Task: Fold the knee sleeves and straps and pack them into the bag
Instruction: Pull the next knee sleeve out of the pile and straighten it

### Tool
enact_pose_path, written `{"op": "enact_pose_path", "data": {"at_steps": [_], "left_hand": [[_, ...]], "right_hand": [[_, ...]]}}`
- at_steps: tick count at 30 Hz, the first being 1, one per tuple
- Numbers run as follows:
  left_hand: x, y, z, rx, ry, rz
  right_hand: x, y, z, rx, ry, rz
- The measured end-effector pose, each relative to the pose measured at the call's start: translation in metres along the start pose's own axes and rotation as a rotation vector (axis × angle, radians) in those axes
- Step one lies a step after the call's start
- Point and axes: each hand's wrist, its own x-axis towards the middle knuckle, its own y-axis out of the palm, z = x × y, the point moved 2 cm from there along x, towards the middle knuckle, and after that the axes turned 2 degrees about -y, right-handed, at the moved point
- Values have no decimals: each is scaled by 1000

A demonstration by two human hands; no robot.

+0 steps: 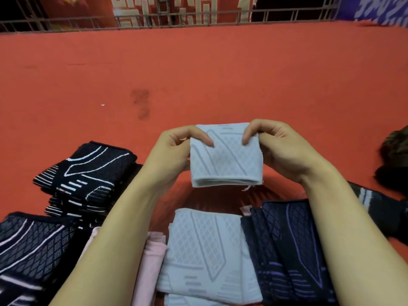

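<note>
A folded light blue knee sleeve [225, 160] with a diamond pattern is held up above the red table. My left hand [176, 149] pinches its upper left corner and my right hand [278, 144] pinches its upper right corner. Below it lies another light blue sleeve [205, 250], flat near the front. A pink sleeve [152, 257] lies to its left, partly under my left forearm. Dark sleeves with purple lines [287, 246] lie to the right, partly under my right forearm. No bag is visible.
A stack of folded black sleeves with white lines [88, 177] stands at the left, with another black sleeve [28, 250] at the front left. A dark object [395, 155] sits at the right edge. A metal railing [198, 17] borders the far side of the red table [198, 74].
</note>
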Motion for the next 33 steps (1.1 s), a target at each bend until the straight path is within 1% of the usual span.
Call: {"op": "enact_pose_path", "data": {"at_steps": [3,6,9,10,11,13,15,16,17,19,21,23,25,28,31,32,33], "left_hand": [[1,2,-1,19,-11,7],[3,3,-1,-28,-23,-19],[4,4,-2,-114,-69,-76],[5,4,-2,-157,-75,-109],[7,3,-2,-183,-74,-137],[9,0,2,-130,-31,-158],[9,-6,5,14,118,-134],[8,-8,5,74,194,-129],[7,-10,4,85,241,-119],[5,-12,-2,44,241,-108],[3,-13,-4,12,137,-116],[3,-19,-4,-19,4,-70],[1,-23,-5,-38,-47,44],[-3,-26,-4,-128,-27,176],[-9,-24,-11,-173,18,271],[-8,-23,-8,-169,20,285],[-11,-24,-15,-151,23,330]], "right_hand": [[-1,1,2,-21,-5,2],[1,0,4,-1,-10,-51],[4,1,2,162,36,-141],[5,2,1,228,80,-134],[4,2,-1,240,135,-90],[-1,4,-3,111,220,59],[-5,7,-4,-11,230,168],[-6,9,-2,-32,213,184],[-6,9,-1,-29,189,184],[-7,10,1,27,153,179],[-8,12,2,75,150,224],[-9,13,1,115,150,285],[-10,10,1,174,146,320],[-13,-4,0,265,159,354],[-18,-9,2,389,270,487],[-20,-7,2,390,303,524],[-21,-3,4,323,328,537]]}}
